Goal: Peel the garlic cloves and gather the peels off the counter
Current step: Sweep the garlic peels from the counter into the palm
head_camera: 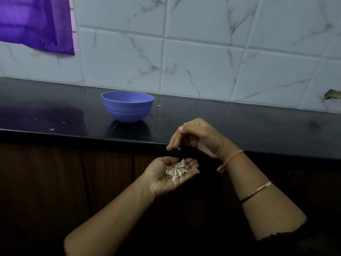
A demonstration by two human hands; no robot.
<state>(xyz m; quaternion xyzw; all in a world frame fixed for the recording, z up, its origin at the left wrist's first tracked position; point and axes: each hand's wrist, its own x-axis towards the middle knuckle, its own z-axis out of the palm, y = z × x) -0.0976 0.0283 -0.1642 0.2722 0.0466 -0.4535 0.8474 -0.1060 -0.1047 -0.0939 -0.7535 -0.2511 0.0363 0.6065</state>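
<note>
My left hand (162, 177) is cupped palm up just below the counter's front edge, holding a small heap of white garlic peels (176, 170). My right hand (195, 137) hovers right above it at the counter edge, fingers bunched and pointing down, with a bit of peel (178, 148) at the fingertips. A blue bowl (127, 105) stands on the black counter (258, 130) to the upper left of both hands; its inside is hidden. A few tiny peel scraps (52, 129) lie scattered on the counter's left part.
A marbled white tile wall (203, 52) rises behind the counter. A purple cloth (35, 23) hangs at the top left. Dark wooden cabinet doors (42, 191) lie below the counter edge. A dark hole in the tile (332, 94) shows at the far right.
</note>
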